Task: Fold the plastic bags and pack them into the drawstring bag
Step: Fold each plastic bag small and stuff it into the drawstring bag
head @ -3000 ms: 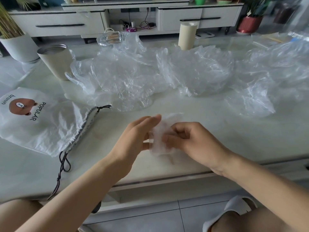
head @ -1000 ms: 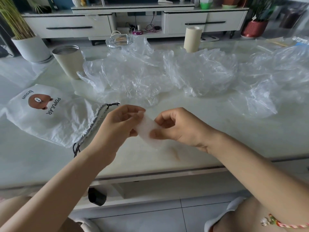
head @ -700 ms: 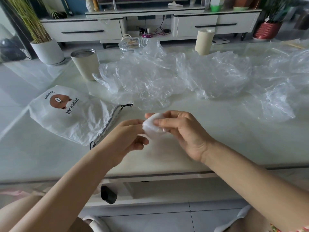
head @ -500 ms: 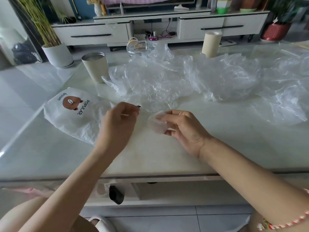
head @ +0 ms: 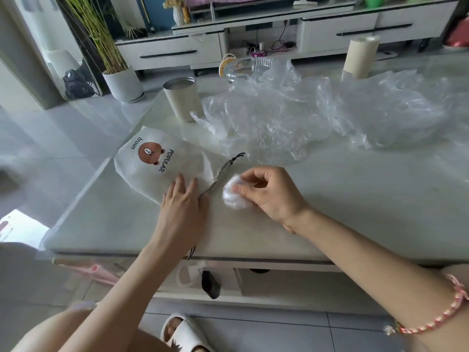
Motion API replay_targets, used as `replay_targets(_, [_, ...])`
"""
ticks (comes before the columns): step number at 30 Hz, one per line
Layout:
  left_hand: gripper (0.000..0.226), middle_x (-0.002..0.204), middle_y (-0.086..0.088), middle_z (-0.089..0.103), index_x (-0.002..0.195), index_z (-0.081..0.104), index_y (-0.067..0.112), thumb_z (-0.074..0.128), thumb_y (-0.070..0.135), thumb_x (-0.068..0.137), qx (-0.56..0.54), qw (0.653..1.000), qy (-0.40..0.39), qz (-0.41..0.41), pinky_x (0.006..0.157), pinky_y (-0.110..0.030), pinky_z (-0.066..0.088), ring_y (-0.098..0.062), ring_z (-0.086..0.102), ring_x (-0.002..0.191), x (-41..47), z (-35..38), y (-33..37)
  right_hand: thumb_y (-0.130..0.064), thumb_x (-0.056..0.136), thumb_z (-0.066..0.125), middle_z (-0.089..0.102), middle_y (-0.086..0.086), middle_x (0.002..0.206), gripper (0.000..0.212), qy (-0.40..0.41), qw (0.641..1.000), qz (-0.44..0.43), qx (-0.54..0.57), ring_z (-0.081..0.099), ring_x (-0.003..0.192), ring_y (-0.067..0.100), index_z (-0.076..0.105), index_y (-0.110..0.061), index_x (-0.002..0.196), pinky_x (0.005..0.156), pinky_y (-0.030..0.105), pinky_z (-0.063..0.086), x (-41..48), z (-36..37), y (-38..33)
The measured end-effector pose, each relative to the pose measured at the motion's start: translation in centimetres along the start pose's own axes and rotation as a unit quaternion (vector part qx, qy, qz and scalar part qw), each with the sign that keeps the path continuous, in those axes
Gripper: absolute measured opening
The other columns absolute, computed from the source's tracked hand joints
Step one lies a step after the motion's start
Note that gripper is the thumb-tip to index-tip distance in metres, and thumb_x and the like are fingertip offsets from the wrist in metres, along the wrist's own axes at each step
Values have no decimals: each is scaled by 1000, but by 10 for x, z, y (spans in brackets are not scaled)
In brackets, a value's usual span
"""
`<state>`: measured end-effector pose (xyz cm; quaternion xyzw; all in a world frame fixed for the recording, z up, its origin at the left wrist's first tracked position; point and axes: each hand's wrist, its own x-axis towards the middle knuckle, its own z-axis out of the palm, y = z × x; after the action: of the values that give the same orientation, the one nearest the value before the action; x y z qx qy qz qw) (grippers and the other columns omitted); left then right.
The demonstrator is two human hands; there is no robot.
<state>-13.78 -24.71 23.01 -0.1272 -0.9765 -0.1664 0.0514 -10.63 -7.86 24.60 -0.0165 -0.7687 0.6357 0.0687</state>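
Nearest the camera: a white slipper (head: 183, 332) on the tiled floor and a beaded bracelet (head: 449, 311) on the right forearm.

Right hand (head: 271, 195): fingers and thumb curled, pinching the folded plastic bag (head: 234, 195), a small white wad held just above or on the table (head: 368, 204); contact cannot be confirmed.

Left hand (head: 184, 203): fingers straight, lying flat on the drawstring bag (head: 157, 166) close to its gathered mouth. It grips nothing.

Handling assessment: the folded bag is thin film, very light, soft and slick. It will likely spring open if the pinch slackens, so it should be held across the folds. The drawstring bag is limp, light fabric and lies collapsed. Its mouth probably needs lifting at the hem beside the dark cord (head: 232, 161), with the other side pinned down.

Surface: a pale, glossy, smooth tabletop. Light film may slide on it easily.

Further back: loose plastic bags (head: 269, 118), clear and crumpled, are spread across the middle of the table and out to the right, not yet folded. A metal-rimmed tumbler (head: 181, 97) stands at their left edge. Behind them are a clear bottle (head: 243, 68) on its side and an upright beige cylinder (head: 360, 58).

Room: a low white TV cabinet (head: 177, 50) along the far wall and a potted plant (head: 121, 82) on the floor to the left.
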Motion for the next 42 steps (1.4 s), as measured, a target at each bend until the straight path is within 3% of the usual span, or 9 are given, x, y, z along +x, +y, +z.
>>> replay_targets(3, [19, 88, -19, 55, 88, 51, 0, 42, 15, 96, 4, 998, 54, 42, 60, -37, 35, -40, 54, 79, -5, -7, -3, -8, 82, 70, 62, 0, 75, 3, -5, 1000, -7, -7, 53, 70, 9, 68, -5, 83, 67, 18, 44, -1, 1, 1])
replay_targets(10, [18, 63, -14, 61, 73, 53, 2, 66, -9, 75, 89, 985, 142, 31, 42, -16, 15, -37, 55, 46, -7, -14, 9, 3, 75, 70, 59, -7, 75, 28, 7, 1000, -22, -12, 56, 74, 11, 57, -20, 74, 74, 21, 48, 2, 6, -1])
replay_targets(14, [23, 109, -22, 67, 109, 64, -4, 54, 5, 90, 22, 960, 269, 78, 63, -40, 54, -40, 68, 89, -21, -13, 14, -1, 71, 78, 57, -3, 70, 32, 24, 996, -62, 60, 55, 66, 13, 52, -20, 72, 68, 28, 52, 1, 13, -10])
replay_targets(19, [32, 125, -20, 59, 115, 63, -4, 45, 12, 94, -17, 948, 269, 170, 90, -47, 51, -33, 57, 117, -39, -10, 21, -11, 72, 78, 54, -7, 71, 32, 167, 970, -161, -77, 43, 60, 6, 47, -18, 77, 61, 21, 39, -1, 22, -4])
replay_targets(23, [32, 128, -18, 57, 118, 63, -1, 48, 9, 91, -8, 948, 237, 212, 92, -47, 47, -32, 53, 121, -48, -5, 28, -10, 66, 64, 40, 2, 91, 36, 312, 872, -289, -241, 37, 85, 16, 39, -13, 92, 78, 21, 27, 7, 17, 8])
replay_targets(26, [39, 136, -20, 49, 124, 58, -1, 48, 1, 86, -5, 947, 192, 258, 100, -48, 37, -31, 44, 129, -52, 1, 30, 0, 63, 62, 46, 10, 100, 37, 255, 844, -328, -340, 47, 91, 28, 47, -8, 96, 77, 32, 33, 13, 14, 12])
replay_targets(29, [42, 141, -16, 45, 130, 53, 0, 39, 10, 91, -29, 953, 141, 269, 106, -43, 31, -26, 36, 133, -51, 10, 27, -5, 74, 58, 58, 10, 79, 8, 117, 882, -249, -381, 56, 72, 32, 52, -9, 78, 60, 30, 30, 14, 15, 11])
replay_targets(34, [44, 137, -14, 51, 122, 59, 4, 34, 23, 92, -24, 976, 63, 206, 107, -36, 29, -22, 39, 131, -34, 19, 4, -8, 82, 54, 55, 12, 111, 27, -4, 884, -180, -432, 48, 105, 30, 57, -6, 108, 89, 34, 37, 21, 3, 7])
replay_targets(42, [49, 131, -25, 52, 112, 64, -1, 35, 31, 88, 9, 997, 26, 74, 95, -34, 34, -41, 53, 118, 3, -5, -27, -14, 92, 48, 39, 11, 135, 26, 42, 825, -123, -549, 34, 124, 30, 58, -8, 115, 99, 34, 25, 31, -52, 10])
